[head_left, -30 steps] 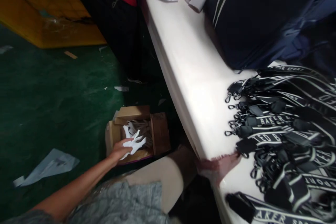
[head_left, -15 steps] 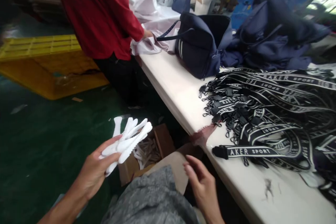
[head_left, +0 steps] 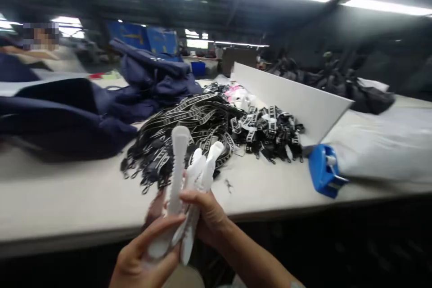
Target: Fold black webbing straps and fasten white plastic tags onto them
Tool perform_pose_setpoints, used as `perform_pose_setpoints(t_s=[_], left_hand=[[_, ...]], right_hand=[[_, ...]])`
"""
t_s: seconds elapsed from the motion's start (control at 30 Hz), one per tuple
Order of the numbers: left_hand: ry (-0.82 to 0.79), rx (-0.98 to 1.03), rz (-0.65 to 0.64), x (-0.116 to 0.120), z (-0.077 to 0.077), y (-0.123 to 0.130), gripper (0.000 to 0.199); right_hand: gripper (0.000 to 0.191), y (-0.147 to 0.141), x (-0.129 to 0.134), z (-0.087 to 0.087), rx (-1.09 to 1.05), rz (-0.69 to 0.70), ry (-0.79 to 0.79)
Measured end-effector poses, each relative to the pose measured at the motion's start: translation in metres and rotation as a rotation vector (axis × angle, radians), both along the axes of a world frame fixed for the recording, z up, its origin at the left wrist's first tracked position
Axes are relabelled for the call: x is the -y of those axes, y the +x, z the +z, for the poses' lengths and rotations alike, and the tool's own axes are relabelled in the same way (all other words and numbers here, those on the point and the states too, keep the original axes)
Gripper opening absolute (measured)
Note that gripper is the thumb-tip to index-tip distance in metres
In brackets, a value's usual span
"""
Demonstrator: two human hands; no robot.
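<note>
Several white plastic strips (head_left: 180, 144) with toothed edges stand up in a loose fan in front of the table edge. My left hand (head_left: 148, 252) is closed round their lower ends. Higher up, my right hand (head_left: 207, 216) grips the same bundle, its thumb across the front. Behind the strips, black straps with white lettering (head_left: 199, 114) and metal clips lie heaped on the table. A second pile of black straps (head_left: 266, 130) sits to the right of them.
Navy bags (head_left: 60, 126) cover the left of the white table (head_left: 84, 198). A blue tape dispenser (head_left: 324, 171) stands at the right, near a white upright board (head_left: 293, 94) and clear plastic sheeting (head_left: 388, 148). A blurred person (head_left: 64, 56) is at the far left.
The view has swung right and up toward the table. My right hand, empty before, has come to the strips and taken hold of them beside my left hand. The person in red is out of view.
</note>
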State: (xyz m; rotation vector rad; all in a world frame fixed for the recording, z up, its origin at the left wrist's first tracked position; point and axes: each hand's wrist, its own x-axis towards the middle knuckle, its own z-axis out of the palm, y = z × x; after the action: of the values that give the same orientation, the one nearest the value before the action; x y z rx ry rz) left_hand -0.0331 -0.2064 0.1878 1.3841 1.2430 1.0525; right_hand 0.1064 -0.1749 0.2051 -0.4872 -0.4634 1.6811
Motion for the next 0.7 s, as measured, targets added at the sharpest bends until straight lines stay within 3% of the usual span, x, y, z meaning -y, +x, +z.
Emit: perform_pose_setpoints(t_s=[0.13, 0.2, 0.23, 0.33, 0.43, 0.6, 0.7], left_hand=[[-0.021, 0.067, -0.575, -0.058, -0.006, 0.087, 0.043], [-0.074, 0.099, -0.794, -0.081, -0.019, 0.126, 0.045], [-0.104, 0.111, -0.837, -0.091, -0.027, 0.143, 0.043], [-0.184, 0.156, -0.715, -0.121, -0.052, 0.184, 0.037], [-0.236, 0.239, -0.565, -0.152, -0.068, 0.211, 0.048], [-0.295, 0.356, -0.618, -0.201, -0.069, 0.231, 0.054], [-0.277, 0.4, -0.568, -0.224, -0.071, 0.231, 0.054]], right_hand=[[0.041, 0.09, -0.015, -0.02, 0.245, -0.479, -0.089], [0.035, 0.135, -0.02, -0.036, 0.451, -0.601, -0.162], [0.034, 0.156, -0.023, -0.043, 0.541, -0.63, -0.198], [0.033, 0.206, -0.031, -0.062, 0.702, -0.648, -0.258], [0.037, 0.228, -0.048, -0.072, 0.826, -0.569, -0.222], [0.041, 0.218, -0.099, -0.085, 0.944, -0.373, -0.061], [0.039, 0.211, -0.125, -0.097, 1.003, -0.335, -0.005]])
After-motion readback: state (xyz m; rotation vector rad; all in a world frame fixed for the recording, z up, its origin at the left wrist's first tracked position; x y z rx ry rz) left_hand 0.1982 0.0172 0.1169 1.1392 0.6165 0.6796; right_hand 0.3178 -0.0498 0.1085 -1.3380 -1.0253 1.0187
